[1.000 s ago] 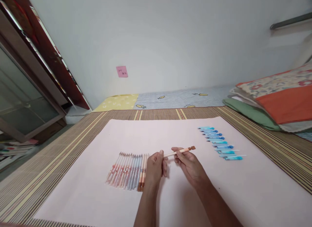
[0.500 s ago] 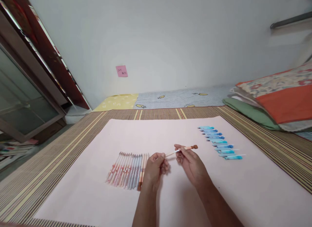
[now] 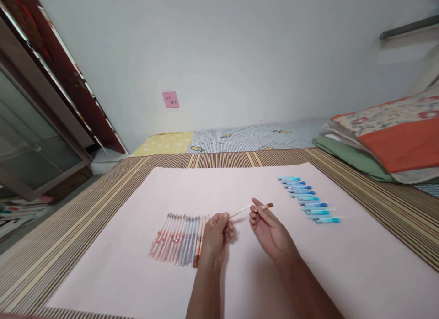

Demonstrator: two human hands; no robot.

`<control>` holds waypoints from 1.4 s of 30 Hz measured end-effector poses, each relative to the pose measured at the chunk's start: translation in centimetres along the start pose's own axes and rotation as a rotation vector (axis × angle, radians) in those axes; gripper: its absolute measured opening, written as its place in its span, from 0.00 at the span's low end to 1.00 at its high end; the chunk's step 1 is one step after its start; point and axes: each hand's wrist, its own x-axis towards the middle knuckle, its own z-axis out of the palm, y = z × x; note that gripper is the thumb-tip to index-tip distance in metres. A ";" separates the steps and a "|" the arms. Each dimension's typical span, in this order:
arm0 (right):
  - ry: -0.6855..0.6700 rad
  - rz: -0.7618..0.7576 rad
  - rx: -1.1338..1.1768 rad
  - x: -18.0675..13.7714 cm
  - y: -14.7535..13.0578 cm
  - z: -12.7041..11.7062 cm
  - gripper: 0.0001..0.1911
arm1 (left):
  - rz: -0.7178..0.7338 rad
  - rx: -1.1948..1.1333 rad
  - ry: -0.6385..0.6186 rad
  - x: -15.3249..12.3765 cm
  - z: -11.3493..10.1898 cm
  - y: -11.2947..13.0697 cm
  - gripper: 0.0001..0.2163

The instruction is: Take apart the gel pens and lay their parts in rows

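- While the left hand pinches a pen by its slim end, the right hand grasps it near the brown end.
- It slants over the pale sheet, near the blue pens.

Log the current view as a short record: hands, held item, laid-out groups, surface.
Left hand: grips the lighter end of a slim white, peach and brown pen
Right hand: grips the same pen near its brown end
Pen condition: whether in one piece, cannot tell
Left group: slim pink, grey-blue and peach-brown pens, side by side
Right group: slim blue and turquoise pens, staggered
Surface: pale pink sheet over a brown-and-cream striped mat
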 end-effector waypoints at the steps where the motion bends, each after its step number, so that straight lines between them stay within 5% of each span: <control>1: 0.009 0.002 -0.014 -0.1 0.2 0.1 0.18 | 0.010 -0.019 0.005 0.0 0.0 0.1 0.26; 18: 0.050 -0.075 -0.130 -0.4 1.1 0.8 0.19 | 0.042 0.282 -0.021 0.0 0.0 0.1 0.20; 33: 0.145 -0.190 0.049 1.1 -1.4 -1.4 0.17 | -0.014 0.130 0.020 -0.2 -0.2 0.4 0.21; 42: 0.093 -0.054 -0.020 0.0 0.9 0.2 0.16 | -0.039 -0.036 0.021 -0.2 0.4 0.6 0.23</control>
